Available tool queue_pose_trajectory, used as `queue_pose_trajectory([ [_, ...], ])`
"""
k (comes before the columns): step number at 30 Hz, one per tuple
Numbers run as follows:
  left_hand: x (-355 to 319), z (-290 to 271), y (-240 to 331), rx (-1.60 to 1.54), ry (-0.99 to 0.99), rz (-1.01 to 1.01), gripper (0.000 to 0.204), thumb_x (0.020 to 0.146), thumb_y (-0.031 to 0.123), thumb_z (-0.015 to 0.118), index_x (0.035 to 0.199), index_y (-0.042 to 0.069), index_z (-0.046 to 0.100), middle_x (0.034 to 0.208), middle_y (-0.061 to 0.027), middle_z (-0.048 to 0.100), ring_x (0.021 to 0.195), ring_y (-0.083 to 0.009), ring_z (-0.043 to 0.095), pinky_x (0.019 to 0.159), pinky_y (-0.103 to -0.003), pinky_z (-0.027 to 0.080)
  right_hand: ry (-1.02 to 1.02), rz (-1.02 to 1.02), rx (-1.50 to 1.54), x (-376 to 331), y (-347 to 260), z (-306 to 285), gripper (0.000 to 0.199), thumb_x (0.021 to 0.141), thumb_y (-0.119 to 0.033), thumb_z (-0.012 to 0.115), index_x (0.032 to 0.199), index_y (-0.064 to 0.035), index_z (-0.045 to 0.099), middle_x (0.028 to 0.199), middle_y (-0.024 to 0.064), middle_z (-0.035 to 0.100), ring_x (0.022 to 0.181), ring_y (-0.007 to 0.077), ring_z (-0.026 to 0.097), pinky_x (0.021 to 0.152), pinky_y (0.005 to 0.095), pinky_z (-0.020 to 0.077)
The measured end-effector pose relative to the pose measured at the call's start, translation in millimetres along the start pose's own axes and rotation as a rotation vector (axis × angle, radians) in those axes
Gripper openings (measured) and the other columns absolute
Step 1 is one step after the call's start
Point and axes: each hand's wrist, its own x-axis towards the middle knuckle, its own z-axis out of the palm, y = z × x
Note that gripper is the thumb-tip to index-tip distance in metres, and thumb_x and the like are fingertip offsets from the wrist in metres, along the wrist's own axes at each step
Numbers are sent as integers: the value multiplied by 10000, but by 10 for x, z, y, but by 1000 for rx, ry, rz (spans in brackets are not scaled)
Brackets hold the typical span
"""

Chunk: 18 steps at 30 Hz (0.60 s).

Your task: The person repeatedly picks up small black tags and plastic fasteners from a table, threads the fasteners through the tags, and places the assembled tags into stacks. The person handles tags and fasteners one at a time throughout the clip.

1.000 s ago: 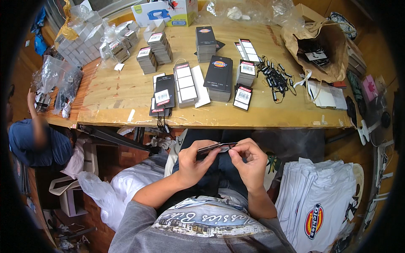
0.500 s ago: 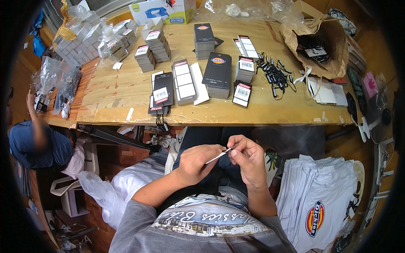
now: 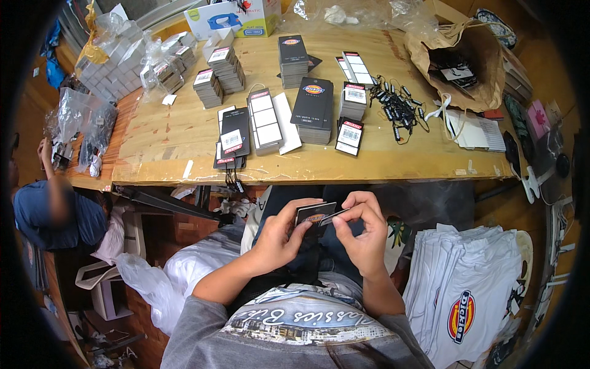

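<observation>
**Both hands on one black hang tag, held over your lap**

At far left another person sits half cut off by the dark fisheye rim, one hand raised to clear plastic bags at the table's end; what those bags hold is hard to make out.

Your left hand comes up from the lower edge with the forearm angled right, fingers curled and thumb pressed on the lower left part of a black hang tag. The tag sits just below the front edge of the wooden table, in front of your body, roughly flat with its face up. Your right hand meets it from the other side, pinching the tag's right edge between thumb and forefinger, remaining fingers bent in. Whether a cord runs through the tag is too small to tell.

On the table above, stacks of black tags lie near a tangle of black cords. At lower right, folded white shirts are piled, partly cut off by the rim.
</observation>
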Motion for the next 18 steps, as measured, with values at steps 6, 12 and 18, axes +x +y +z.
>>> queue_pose_trajectory([
  [6,3,56,66,136,141,177,269,734,-51,557,995,-18,501,857,-129,609,804,-199,614,637,-254,490,-13,-56,-18,6,-60,30,117,613,29,624,668,-6,527,906,96,509,808,196,479,725,280,389],
  [12,19,47,74,321,155,323,296,696,-65,576,978,3,516,786,-136,612,661,-231,622,537,-267,484,-92,-26,123,8,-32,19,98,659,40,581,692,2,496,915,119,520,806,156,487,758,258,373],
  [18,3,18,14,424,95,409,354,638,-120,555,968,3,522,792,-141,610,637,-241,617,514,-273,479,-188,98,262,8,8,-21,100,680,46,567,704,6,478,866,108,522,801,150,495,749,255,381],
])
